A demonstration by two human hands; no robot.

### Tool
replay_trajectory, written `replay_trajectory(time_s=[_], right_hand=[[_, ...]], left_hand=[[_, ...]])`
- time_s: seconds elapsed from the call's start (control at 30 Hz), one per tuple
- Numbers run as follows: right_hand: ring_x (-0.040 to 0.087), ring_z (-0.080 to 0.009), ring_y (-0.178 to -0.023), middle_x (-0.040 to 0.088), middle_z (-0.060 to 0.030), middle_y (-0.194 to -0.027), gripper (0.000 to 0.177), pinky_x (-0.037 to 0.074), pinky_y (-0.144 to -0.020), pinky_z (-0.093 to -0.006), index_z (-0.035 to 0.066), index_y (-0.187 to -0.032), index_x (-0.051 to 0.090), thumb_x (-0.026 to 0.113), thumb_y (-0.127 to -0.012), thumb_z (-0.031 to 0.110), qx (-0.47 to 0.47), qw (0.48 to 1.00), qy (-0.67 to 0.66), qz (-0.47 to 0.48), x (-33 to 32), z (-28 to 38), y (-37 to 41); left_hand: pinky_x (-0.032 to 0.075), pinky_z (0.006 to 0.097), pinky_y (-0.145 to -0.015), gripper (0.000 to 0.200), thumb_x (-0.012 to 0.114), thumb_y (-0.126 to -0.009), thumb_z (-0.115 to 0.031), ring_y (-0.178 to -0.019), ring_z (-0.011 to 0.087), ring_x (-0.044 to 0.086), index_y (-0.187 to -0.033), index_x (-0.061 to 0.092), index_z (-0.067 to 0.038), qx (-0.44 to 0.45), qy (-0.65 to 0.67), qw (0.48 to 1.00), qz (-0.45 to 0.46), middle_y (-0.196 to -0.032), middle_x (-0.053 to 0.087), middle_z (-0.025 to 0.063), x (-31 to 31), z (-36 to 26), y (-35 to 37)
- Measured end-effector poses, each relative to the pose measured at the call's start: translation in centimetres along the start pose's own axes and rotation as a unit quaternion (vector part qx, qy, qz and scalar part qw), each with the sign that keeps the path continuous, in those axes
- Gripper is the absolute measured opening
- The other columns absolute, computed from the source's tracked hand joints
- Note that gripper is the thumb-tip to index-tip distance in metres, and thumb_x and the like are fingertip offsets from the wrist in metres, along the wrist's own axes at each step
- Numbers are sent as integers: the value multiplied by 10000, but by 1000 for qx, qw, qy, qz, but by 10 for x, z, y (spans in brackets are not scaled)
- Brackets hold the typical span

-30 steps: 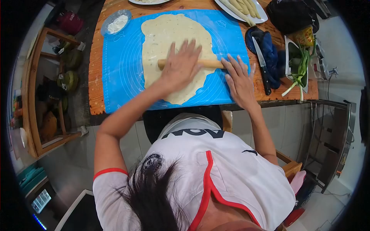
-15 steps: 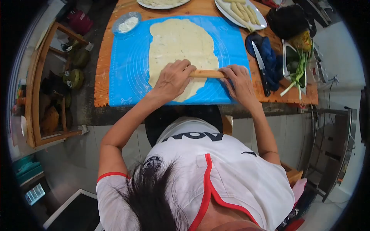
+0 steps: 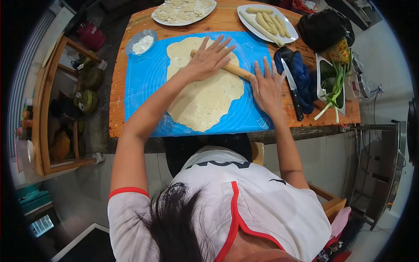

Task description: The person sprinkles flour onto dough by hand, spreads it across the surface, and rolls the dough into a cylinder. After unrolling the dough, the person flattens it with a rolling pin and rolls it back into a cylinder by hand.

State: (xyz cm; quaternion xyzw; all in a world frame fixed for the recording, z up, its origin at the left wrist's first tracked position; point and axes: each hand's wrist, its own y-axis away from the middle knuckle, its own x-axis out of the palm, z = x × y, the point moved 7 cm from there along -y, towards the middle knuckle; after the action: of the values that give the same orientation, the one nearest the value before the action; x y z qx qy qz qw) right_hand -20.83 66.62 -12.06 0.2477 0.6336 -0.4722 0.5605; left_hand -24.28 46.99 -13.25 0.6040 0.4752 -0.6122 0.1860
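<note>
A wide sheet of pale, speckled dough [image 3: 203, 102] lies flat on the blue mat [image 3: 146, 105]. Across its upper part rests a wooden rolling pin [image 3: 235, 71], slanting down to the right. My left hand [image 3: 208, 61] lies over the pin's left part with its fingers spread. My right hand [image 3: 267, 85] is open too, its fingers outstretched at the pin's right end, over the mat's right edge. Both palms face down, and neither hand is wrapped round the pin.
A bowl of white flour [image 3: 142, 44] stands at the mat's upper left. Behind are a plate of flat dough pieces [image 3: 183, 11] and a plate of dough rolls [image 3: 268, 24]. On the right lie a knife [image 3: 291, 83], a dark blue cloth [image 3: 305, 78] and green onions [image 3: 335, 89].
Both hands and the rolling pin have moved away from me over the dough. The fingers, curled before, are now stretched out. The pin now slants, and the view has shifted slightly.
</note>
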Motion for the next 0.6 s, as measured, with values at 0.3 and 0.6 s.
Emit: replay_trajectory(time_s=[0.3, 0.6], right_hand=[[421, -401, -1343, 464, -204, -1453, 492, 302, -1080, -595, 126, -1449, 504, 521, -1018, 362, 33, 994, 20, -102, -8, -35, -38], [614, -344, -982, 653, -186, -1024, 320, 470, -854, -447, 63, -1251, 647, 587, -984, 230, 35, 957, -278, 81, 5, -42, -54]], left_hand=[[36, 580, -1234, 569, 340, -1057, -439, -1552, 319, 103, -1592, 276, -256, 6, -45, 998, 41, -1665, 191, 140, 38, 30, -91], [193, 601, -1177, 498, 405, -1056, -346, -1461, 369, 298, -1511, 395, -144, -36, 213, 959, -182, -1535, 388, 168, -12, 84, -98]])
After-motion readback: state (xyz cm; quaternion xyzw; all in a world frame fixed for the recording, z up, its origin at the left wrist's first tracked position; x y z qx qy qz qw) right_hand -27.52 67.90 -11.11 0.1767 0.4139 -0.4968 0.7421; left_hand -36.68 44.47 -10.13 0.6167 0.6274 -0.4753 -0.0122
